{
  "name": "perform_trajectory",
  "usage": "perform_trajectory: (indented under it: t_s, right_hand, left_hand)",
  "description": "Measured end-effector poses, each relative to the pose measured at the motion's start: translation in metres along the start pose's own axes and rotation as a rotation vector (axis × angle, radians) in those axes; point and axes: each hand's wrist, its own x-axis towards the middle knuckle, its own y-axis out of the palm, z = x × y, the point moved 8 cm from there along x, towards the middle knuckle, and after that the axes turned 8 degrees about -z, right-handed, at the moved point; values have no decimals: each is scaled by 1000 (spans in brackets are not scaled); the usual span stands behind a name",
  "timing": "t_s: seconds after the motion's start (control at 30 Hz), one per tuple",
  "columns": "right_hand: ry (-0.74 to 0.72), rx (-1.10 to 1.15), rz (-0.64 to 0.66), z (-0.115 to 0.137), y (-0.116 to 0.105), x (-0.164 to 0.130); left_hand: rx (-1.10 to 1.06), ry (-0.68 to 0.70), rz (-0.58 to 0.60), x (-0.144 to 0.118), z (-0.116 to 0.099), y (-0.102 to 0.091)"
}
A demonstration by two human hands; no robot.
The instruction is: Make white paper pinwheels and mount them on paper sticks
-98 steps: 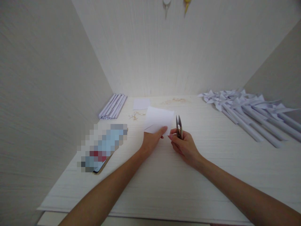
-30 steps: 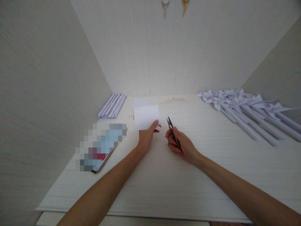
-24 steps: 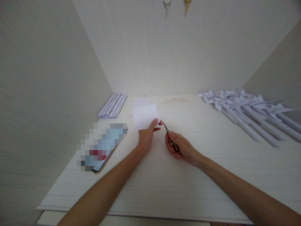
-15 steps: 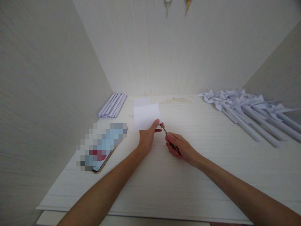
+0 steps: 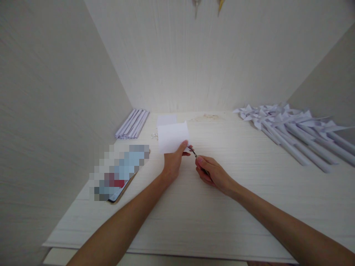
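Have a pile of paper pinwheels (image 5: 291,120) along the right, well apart from both hands, and a bundle of rolled paper tubes (image 5: 132,124) at the far left. Have a phone (image 5: 124,173) nearer, beside the left forearm, mostly masked by pixelation. Can see a second sheet (image 5: 166,119) lying flat behind the raised one and partly hidden by it, with small scraps (image 5: 154,136) just beside, also partly covered. Gripping a white paper sheet (image 5: 172,137) in the left hand (image 5: 172,162), with thumb on top, over the middle of the table (image 5: 249,221). Holding thread snips (image 5: 193,151) in the closed right hand (image 5: 209,170), with blades reaching the left fingertips near the sheet's lower right corner; cannot tell whether touching paper. Made of smooth, gently bowed, four-sided paper in the left; of slim, dark metal in the right. Rolled tight and straight at left, folded into sharp points at right, over pale, streaked, wood-like boarding.
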Motion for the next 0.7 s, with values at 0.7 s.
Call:
perform_trajectory:
  t_s: [0.7]
  right_hand:
    - [-26, 119, -103, 5, -5, 0]
  left_hand:
    - [-38, 34, -124, 7, -4, -12]
